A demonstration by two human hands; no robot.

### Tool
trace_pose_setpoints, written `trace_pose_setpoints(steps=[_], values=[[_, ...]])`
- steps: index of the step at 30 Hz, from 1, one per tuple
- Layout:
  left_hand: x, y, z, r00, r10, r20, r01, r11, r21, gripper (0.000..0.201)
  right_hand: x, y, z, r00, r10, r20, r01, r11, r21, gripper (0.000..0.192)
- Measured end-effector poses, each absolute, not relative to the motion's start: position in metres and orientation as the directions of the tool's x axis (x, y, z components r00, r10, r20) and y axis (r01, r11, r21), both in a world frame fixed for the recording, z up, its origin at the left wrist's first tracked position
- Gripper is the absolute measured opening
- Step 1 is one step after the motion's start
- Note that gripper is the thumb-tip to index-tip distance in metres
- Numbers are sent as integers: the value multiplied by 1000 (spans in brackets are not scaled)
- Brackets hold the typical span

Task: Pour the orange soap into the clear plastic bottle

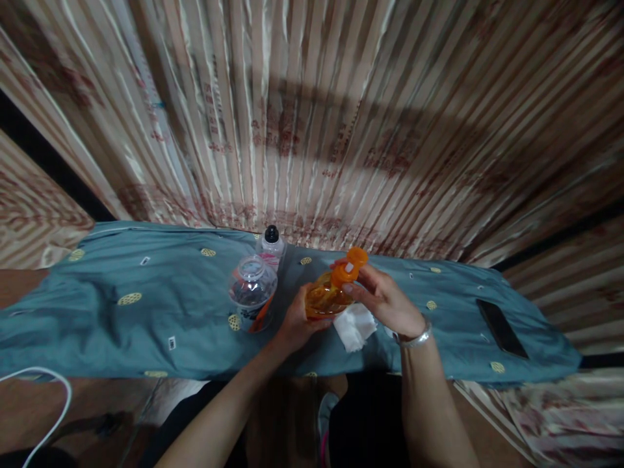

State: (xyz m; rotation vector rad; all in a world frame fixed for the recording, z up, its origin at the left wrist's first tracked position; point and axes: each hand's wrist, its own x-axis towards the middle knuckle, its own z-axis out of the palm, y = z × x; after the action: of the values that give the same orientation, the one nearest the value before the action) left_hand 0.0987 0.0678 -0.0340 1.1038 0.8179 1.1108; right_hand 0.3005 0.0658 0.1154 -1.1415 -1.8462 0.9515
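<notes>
An orange bottle point(325, 296) with an orange flip cap point(351, 263) is tilted above the blue-green cloth point(146, 312). My left hand point(295, 323) grips its lower body from the left. My right hand point(385, 300) holds the neck, with fingers at the cap; a metal bracelet is on that wrist. A crumpled white tissue point(354, 325) lies on the cloth just under my right hand.
A clear plastic bottle point(252, 291) stands left of my hands, with a black-capped bottle point(271, 246) behind it. A dark phone point(502, 327) lies at the cloth's right end. A striped curtain hangs behind. A white cable point(53, 403) curves at lower left.
</notes>
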Motion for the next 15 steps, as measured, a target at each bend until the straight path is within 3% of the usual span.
trace_pose_setpoints(steps=[8,15], values=[[98,66,-30,254,967,-1,-249,67,966,89,286,56,87,-164,945,284,323,323,-889,51],[98,66,-30,254,967,-10,-257,78,963,89,287,58,85,-167,921,352,457,389,-800,49]])
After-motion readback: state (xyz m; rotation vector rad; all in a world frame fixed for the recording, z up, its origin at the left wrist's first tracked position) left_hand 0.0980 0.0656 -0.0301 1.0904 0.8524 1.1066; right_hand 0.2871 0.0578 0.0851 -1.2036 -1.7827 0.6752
